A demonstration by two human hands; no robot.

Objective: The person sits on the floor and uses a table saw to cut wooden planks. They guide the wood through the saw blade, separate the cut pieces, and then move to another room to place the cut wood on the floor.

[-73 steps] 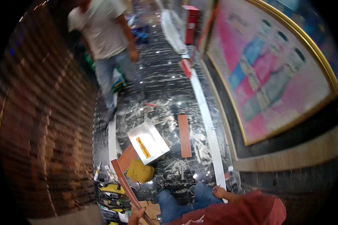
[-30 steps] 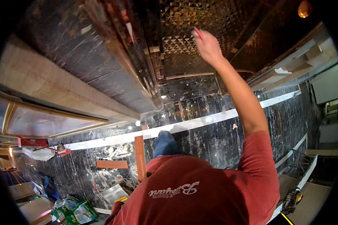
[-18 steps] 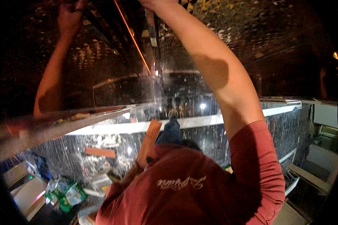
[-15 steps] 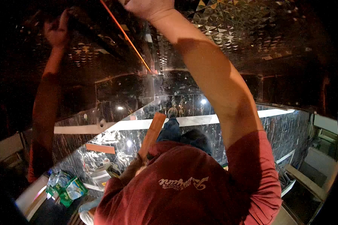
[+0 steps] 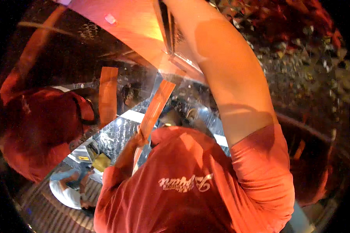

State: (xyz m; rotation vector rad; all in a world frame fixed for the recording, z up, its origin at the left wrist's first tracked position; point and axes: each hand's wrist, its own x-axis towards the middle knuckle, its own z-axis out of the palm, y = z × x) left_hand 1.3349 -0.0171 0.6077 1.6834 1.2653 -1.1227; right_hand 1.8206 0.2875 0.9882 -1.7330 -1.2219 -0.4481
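Note:
My left hand [image 5: 140,136] is closed around a long, flat reddish-brown wooden strip [image 5: 158,103]. The strip slants up and to the right in front of my red shirt [image 5: 190,171]. My right arm [image 5: 237,73] stretches upward past the top edge, so the hand itself is out of sight. Beside the forearm, a smooth orange-lit panel [image 5: 132,27] fills the upper middle and narrows to a corner. A shiny wall on the left mirrors my arm, my shirt and the reflected strip [image 5: 108,95].
At the lower left a person in a white top [image 5: 66,194] crouches on a ribbed surface [image 5: 54,215]. Near them lie a grey box [image 5: 79,154] and an olive bag [image 5: 101,162]. A faceted, patterned surface [image 5: 295,54] spreads across the upper right.
My right hand has passed out of view at the top. The wooden strip sits higher and shows more length. The view has shifted, and the orange-lit panel now looks broad where a thin orange line showed.

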